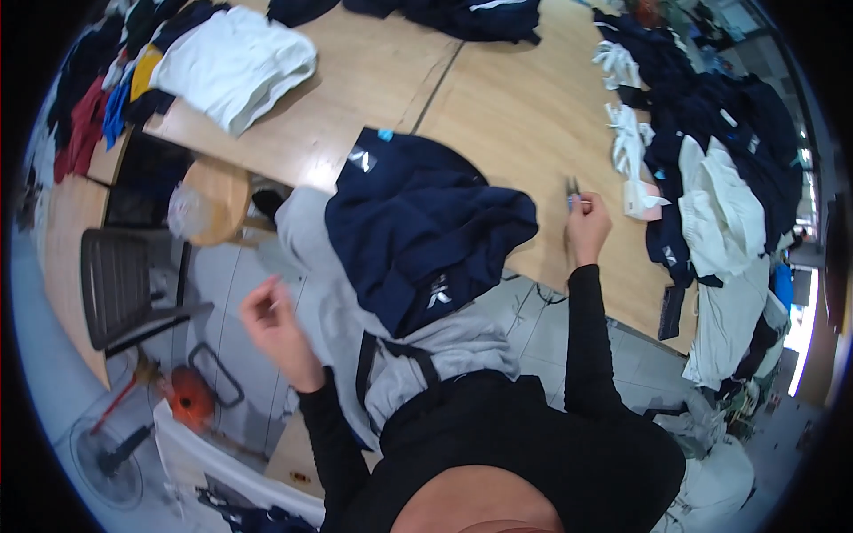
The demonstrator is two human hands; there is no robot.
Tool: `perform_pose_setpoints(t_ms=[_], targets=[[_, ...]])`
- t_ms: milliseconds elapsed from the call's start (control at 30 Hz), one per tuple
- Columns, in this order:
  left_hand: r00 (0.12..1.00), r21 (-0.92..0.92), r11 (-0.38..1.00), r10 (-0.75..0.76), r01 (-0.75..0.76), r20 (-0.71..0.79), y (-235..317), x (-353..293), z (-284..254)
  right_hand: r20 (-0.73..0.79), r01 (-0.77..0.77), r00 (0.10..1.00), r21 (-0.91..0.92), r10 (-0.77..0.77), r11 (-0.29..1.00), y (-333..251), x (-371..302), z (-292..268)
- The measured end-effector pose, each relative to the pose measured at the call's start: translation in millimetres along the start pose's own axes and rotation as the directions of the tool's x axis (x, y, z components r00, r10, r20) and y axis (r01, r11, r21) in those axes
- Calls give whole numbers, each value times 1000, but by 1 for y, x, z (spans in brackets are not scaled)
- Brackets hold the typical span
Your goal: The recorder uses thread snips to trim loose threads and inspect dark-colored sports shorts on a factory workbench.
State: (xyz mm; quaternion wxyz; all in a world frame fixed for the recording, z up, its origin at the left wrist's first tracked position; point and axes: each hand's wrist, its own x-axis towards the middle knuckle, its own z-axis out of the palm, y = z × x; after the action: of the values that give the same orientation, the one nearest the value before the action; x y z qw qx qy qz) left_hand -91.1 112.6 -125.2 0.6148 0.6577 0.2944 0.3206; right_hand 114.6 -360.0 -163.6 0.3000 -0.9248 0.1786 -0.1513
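Note:
A dark navy garment point(413, 226) with small white marks lies bunched over my lap and the near edge of the table. Just right of it, above the tabletop, my right hand point(588, 226) is closed on a pair of thread snips point(572, 190), their blades pointing away from me. My left hand point(280, 329) is raised off to the left of the garment, apart from it. Its fingers are curled in and slightly blurred; whether something thin is pinched there I cannot make out. Light grey cloth point(320, 235) lies under the garment.
A wooden table point(524, 107) spreads ahead. On it lie a white folded garment point(235, 67) at far left, a tissue pack point(641, 200) and heaped navy and white clothes point(724, 209) at right. At left stand a wooden stool point(227, 191) and a dark chair point(124, 284).

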Motion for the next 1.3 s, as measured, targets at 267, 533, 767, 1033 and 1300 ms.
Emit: perform_pose_setpoints(t_ms=[267,533,767,1033,1300], targets=[[869,281,946,-2,-158,495,32,-47,62,-84,263,962,32,-259,964,-52,-55,6],[636,351,847,-20,-399,772,48,-29,40,353,68,897,484,-265,873,-74,-78,25],[634,-540,343,-524,769,570,25,-25,12,858,-853,513,508,14,116,-92,-69,-2],[731,-803,-177,-338,569,592,3,-3,-8,951,-935,300,277,-78,-223,-95,-38,-37],[745,-802,-377,-324,464,583,8,-5,-16,912,-899,399,410,95,-157,-109,-46,-49]])
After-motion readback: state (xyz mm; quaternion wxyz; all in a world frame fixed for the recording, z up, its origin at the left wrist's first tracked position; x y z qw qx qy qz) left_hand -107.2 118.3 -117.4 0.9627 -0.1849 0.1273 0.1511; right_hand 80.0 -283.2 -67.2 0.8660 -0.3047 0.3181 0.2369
